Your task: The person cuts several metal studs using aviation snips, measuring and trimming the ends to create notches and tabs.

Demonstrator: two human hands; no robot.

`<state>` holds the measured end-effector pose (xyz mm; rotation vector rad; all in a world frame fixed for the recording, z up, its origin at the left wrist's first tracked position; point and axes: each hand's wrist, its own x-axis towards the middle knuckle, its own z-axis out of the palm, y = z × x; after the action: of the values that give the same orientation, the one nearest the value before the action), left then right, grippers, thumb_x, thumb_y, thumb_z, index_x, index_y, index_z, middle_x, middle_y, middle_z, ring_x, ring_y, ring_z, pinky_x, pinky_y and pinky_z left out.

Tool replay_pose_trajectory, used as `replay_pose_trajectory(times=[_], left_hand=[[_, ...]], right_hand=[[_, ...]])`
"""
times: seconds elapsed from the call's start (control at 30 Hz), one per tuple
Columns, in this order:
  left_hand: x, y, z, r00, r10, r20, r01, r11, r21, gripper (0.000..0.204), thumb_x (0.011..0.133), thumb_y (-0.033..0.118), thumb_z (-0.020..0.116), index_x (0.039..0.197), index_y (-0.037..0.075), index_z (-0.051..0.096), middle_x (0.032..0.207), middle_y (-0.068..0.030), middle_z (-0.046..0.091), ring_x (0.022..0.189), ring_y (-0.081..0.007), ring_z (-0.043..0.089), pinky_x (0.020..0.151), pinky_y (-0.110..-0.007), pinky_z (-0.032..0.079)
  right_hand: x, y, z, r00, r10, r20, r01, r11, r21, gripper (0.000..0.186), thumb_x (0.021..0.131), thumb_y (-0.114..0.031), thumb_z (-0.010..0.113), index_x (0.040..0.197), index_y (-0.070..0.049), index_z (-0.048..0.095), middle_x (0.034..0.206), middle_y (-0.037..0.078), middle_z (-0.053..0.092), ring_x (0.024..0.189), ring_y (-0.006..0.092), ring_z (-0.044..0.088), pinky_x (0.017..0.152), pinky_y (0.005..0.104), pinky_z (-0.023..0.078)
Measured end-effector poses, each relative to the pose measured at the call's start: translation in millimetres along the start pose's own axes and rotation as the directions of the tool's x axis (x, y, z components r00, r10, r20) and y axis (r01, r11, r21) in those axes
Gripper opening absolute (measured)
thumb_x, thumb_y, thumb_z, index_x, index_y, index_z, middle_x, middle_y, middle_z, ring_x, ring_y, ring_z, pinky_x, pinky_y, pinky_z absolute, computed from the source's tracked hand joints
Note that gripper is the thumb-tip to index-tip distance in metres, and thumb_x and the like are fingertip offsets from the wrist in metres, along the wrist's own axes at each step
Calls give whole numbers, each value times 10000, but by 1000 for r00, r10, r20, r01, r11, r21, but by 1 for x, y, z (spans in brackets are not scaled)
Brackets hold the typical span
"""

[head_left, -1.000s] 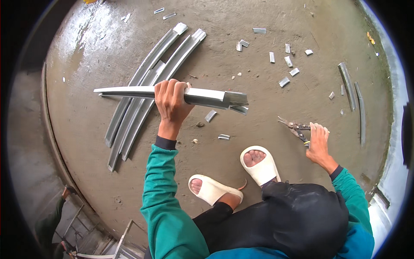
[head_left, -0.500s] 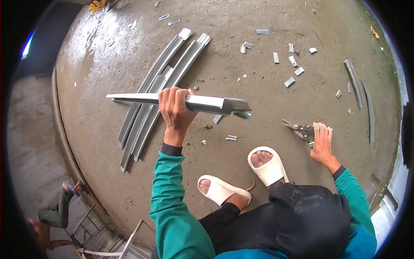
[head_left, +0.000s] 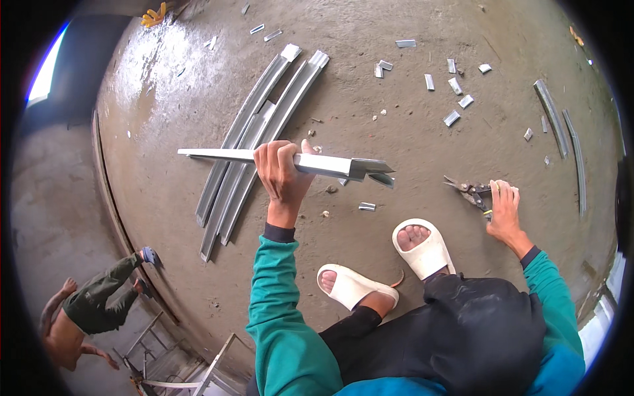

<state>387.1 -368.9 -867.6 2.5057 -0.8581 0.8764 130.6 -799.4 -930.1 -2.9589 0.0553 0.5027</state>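
My left hand point(head_left: 282, 170) is wrapped round a metal channel point(head_left: 325, 165), a light grey profile held level above the floor. Its right end is cut, with a flap of metal bent downward. Under its left part, several more channels point(head_left: 267, 122) lie side by side on the concrete. In my right hand point(head_left: 504, 210) is a pair of tin snips point(head_left: 470, 191), low over the floor by my right foot. The snips' jaws point left and stand slightly apart, away from the channel.
Short metal offcuts point(head_left: 456, 86) are scattered ahead on the wet concrete floor point(head_left: 370, 39). Two longer strips point(head_left: 574, 158) lie at the right. A metal frame point(head_left: 214, 366) stands at lower left, near another person point(head_left: 99, 303). A yellow-orange object point(head_left: 153, 14) is far left.
The other person at lower left has come further into view. The whole scene has shifted slightly right in the picture; both hands keep their grips.
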Motion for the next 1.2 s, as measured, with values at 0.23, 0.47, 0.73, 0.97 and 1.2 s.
replay_pose_trajectory(times=[0.23,0.47,0.73,0.97,1.2], left_hand=[[2,6,-5,994,-9,111,16,998,-68,445,616,62,797,879,83,438,788,-96,497,722,-291,499,707,-408,403],[4,9,-8,950,60,306,-1,982,-190,580,449,62,772,944,78,470,861,-114,507,785,-321,506,720,-421,407],[-7,12,-9,978,80,193,-44,982,-183,465,591,155,782,916,81,458,805,-101,509,733,-298,516,702,-422,403],[-7,17,-14,984,68,167,-39,985,-170,422,631,162,776,892,93,452,791,-95,507,717,-292,513,692,-418,406],[-5,19,-13,987,69,148,-44,984,-171,425,617,160,779,879,96,451,780,-80,502,699,-277,506,675,-408,403]], right_hand=[[3,-1,-6,1000,6,15,-6,1000,15,869,536,-1,671,1352,49,377,1335,243,406,1299,412,363,1097,542,255],[-8,7,-50,957,14,289,-115,935,337,722,560,-30,678,1253,21,478,1218,206,518,1144,395,489,948,413,420],[11,-40,-129,618,-685,387,-104,416,903,678,621,-99,659,1279,-18,512,1096,141,633,965,266,591,849,371,488],[46,-61,-163,479,-618,624,-107,664,740,741,627,-115,670,1331,-15,462,1034,176,619,899,315,604,792,386,493],[47,-58,-175,526,-583,619,-25,717,697,833,623,-110,673,1403,-17,395,1012,204,607,854,328,606,758,394,492]])
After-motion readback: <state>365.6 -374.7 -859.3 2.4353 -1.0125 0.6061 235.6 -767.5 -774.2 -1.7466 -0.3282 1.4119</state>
